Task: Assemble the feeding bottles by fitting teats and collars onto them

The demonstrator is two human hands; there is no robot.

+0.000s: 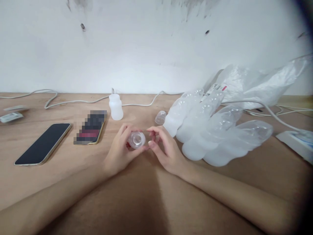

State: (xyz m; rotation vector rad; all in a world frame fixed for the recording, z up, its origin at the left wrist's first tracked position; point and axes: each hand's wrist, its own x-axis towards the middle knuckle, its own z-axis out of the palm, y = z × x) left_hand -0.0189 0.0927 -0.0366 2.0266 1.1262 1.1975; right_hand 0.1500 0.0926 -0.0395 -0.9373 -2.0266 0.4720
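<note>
My left hand (119, 147) curls its thumb and fingers around a clear round plastic piece (137, 140). Its circular end with concentric rings faces up; whether it is a cap or a bottle top I cannot tell. Just right of it is my right hand (168, 150), with bent fingers and a gap between thumb and index fingertip. Nothing shows in that gap. Behind the left hand, an uncapped frosted white bottle (116, 109) stands upright. A small clear domed cap (160, 117) rests on the table beyond the right hand.
Several frosted bottles with long clear caps (220, 140) lie heaped at right. Behind them is a crumpled clear plastic bag (251, 85). Two phones, a dark one (44, 143) and another (90, 130), lie left. A white cable (144, 104) runs along the wall; a white power strip (297, 143) sits far right.
</note>
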